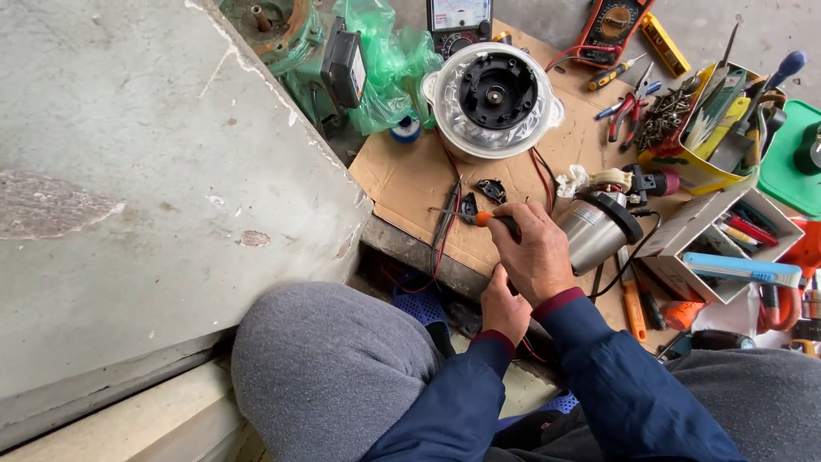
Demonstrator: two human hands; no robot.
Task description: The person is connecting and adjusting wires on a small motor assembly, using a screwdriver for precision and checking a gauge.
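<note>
A flat sheet of brown cardboard point(410, 184) lies on the floor. Low in the middle, the left hand point(505, 310) tucks under the right; its fingers cannot be seen. The right hand point(534, 252) grips an orange screwdriver point(466, 216) touching a small black part point(469, 205). Higher up sits a round white motor point(496, 96).

Left half of frame: a large slab of pale grey concrete wall point(128, 171), chipped and stained, with a brownish patch at the far left.
Lower left: a cream-coloured ledge point(145, 423) runs under the slab.
Centre: a flat sheet of brown cardboard point(402, 175) lies as a work mat on the ground.
Top right: bare grey concrete floor point(710, 26).
Right edge: a green plastic lid-like panel point(791, 167).
Light: soft, even daylight, with no hard shadows.
</note>
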